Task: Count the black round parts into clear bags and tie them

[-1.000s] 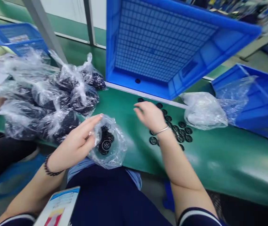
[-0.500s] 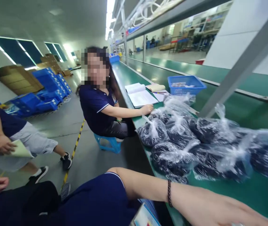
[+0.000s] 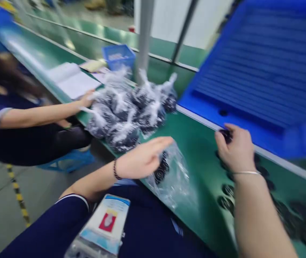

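Note:
My left hand (image 3: 143,157) is closed on the edge of a clear plastic bag (image 3: 178,175), which lies over the front edge of the green bench. Several black round parts (image 3: 161,170) show inside the bag, just beyond my fingers. Over to the right, my right hand (image 3: 236,147) grips a black round part (image 3: 226,135) between thumb and fingers, beside the lip of a blue tray (image 3: 201,95). Loose black round parts (image 3: 226,200) lie on the bench under and around my right forearm. Motion blurs their fine detail.
Tied clear bags of black parts (image 3: 123,134) are heaped left of my left hand. A co-worker's hand (image 3: 87,98) touches that heap. Behind are an open notebook (image 3: 73,80), a blue basket (image 3: 119,57) and a grey post (image 3: 144,39). My badge (image 3: 108,224) hangs at my front.
My view has swung right and down to the bench. My right hand, the blue tray and the loose parts have come into sight. My left hand now holds a bag.

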`<state>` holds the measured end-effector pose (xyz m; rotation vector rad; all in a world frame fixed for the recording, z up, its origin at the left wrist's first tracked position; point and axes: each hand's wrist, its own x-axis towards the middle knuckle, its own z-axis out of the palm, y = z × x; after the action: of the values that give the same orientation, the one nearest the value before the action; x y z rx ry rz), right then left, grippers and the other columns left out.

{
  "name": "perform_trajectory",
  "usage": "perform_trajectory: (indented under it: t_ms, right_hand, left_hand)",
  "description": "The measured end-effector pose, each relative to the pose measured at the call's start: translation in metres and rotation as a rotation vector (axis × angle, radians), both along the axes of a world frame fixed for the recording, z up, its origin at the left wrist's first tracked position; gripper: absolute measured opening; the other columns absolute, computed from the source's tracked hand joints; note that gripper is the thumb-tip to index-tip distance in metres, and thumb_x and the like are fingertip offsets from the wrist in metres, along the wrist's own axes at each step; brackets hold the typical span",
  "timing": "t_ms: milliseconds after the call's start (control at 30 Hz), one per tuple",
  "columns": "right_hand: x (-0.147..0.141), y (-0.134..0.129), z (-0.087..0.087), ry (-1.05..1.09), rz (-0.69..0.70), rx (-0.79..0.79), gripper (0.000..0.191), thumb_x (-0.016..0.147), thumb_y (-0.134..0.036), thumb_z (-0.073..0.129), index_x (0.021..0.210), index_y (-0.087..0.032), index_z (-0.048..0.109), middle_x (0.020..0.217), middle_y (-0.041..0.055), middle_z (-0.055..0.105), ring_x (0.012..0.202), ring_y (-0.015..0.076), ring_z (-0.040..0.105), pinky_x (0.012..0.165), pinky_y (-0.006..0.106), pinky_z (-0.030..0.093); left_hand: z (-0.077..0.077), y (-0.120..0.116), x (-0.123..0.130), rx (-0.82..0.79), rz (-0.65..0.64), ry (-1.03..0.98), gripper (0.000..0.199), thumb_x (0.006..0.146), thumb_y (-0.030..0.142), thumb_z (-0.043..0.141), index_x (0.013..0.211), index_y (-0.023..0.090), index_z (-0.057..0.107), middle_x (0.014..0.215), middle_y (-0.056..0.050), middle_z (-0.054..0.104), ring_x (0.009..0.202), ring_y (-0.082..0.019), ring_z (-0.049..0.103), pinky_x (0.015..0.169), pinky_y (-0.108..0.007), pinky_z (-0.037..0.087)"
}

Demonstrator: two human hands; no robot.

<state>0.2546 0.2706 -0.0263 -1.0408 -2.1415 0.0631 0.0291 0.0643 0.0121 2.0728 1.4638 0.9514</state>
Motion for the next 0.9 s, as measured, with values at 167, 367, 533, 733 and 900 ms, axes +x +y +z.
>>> perform_trajectory:
  t_ms: [167,367,533,733,900]
  right_hand:
    - [0.006,-0.102,0.028,0.05,0.376,0.144,0.031,0.093,-0.044,0.05,0.117,-0.025,0.054,0.099,0.0085,0.064,0.093,0.0214,0.062,0.08,0.037,0.052]
    - [0.009,-0.096,0.012,-0.181,0.555,0.125,0.046,0.096,-0.052,0.044,0.125,-0.018,0.056,0.114,0.0125,0.067,0.102,0.0224,0.062,0.082,0.037,0.05]
    - [0.087,-0.004,-0.002,-0.487,-0.061,-0.269,0.04,0.087,-0.021,0.047,0.123,-0.013,0.061,0.116,0.016,0.067,0.108,0.0315,0.057,0.095,0.049,0.046]
    - [0.125,0.035,-0.014,-0.77,-0.082,-0.462,0.054,0.078,-0.022,0.057,0.131,-0.016,0.058,0.119,0.0122,0.067,0.109,0.0324,0.055,0.092,0.046,0.047]
    - [0.11,0.03,-0.012,-0.739,-0.069,-0.414,0.051,0.08,-0.023,0.056,0.13,-0.013,0.058,0.118,0.0159,0.063,0.108,0.0308,0.056,0.097,0.043,0.045]
  left_hand:
    - [-0.001,0.003,0.003,-0.036,0.025,-0.024,0.055,0.089,0.01,0.033,0.143,0.008,0.043,0.149,-0.013,0.046,0.141,-0.017,0.039,0.118,-0.034,0.034]
    - [0.012,-0.004,0.008,-0.094,0.084,-0.006,0.052,0.091,0.018,0.04,0.143,0.015,0.045,0.149,-0.008,0.046,0.138,-0.023,0.043,0.118,-0.038,0.036]
    - [0.011,-0.015,-0.001,-0.188,0.147,-0.014,0.055,0.093,0.025,0.043,0.148,0.024,0.039,0.152,-0.002,0.043,0.134,-0.028,0.048,0.115,-0.044,0.04]
    - [0.007,-0.013,0.0,-0.177,0.149,0.005,0.054,0.094,0.026,0.042,0.148,0.022,0.038,0.153,-0.004,0.041,0.135,-0.029,0.046,0.114,-0.044,0.041]
    - [0.008,-0.009,0.006,-0.178,0.114,0.014,0.055,0.094,0.026,0.041,0.149,0.025,0.035,0.154,-0.003,0.039,0.136,-0.028,0.045,0.117,-0.044,0.036]
